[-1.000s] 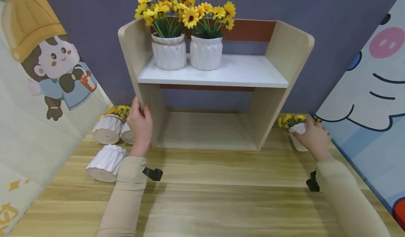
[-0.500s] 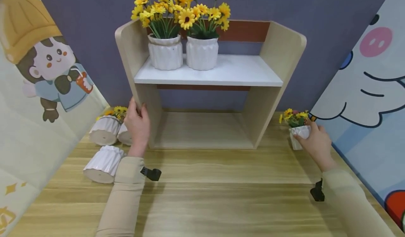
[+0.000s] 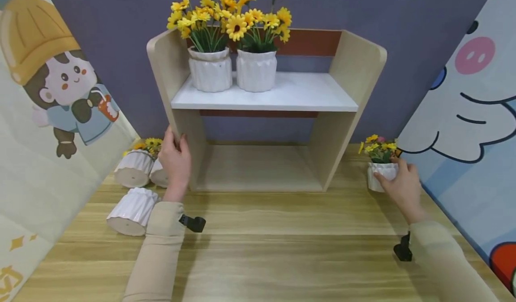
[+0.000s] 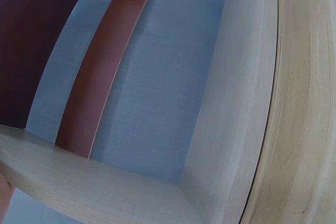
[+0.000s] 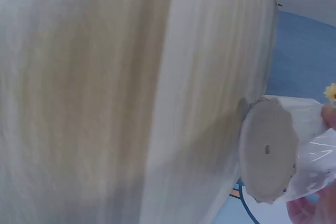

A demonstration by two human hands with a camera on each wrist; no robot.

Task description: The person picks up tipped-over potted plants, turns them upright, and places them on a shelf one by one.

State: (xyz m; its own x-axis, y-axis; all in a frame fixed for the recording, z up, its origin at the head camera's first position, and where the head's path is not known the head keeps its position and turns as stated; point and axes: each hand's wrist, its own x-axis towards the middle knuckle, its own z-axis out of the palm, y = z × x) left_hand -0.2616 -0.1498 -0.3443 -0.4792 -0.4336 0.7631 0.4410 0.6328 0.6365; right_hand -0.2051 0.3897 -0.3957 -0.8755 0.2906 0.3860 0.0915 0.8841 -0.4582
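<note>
In the head view, my right hand (image 3: 403, 186) grips a white ribbed flowerpot (image 3: 379, 176) with yellow and pink flowers, at the right of the shelf. The pot stands nearly upright there, and its pale underside (image 5: 268, 150) shows in the right wrist view, off the tabletop at least on the near side. My left hand (image 3: 177, 165) holds the front edge of the left side panel of the small wooden shelf (image 3: 348, 136). Most of that hand is out of the left wrist view. On the white upper board, two white pots (image 3: 210, 71) of yellow flowers stand side by side at the left.
Left of the shelf, several white flowerpots lie on their sides, one (image 3: 133, 211) nearest me beside the left sleeve and another (image 3: 134, 168) farther back. The wooden table (image 3: 282, 257) runs in front of the shelf. Printed walls rise at both sides, the right one (image 3: 455, 145) close behind the right hand.
The flowerpot in my right hand has turned from tilted to nearly upright, and its flowers now show more fully. My left hand keeps its hold on the shelf panel.
</note>
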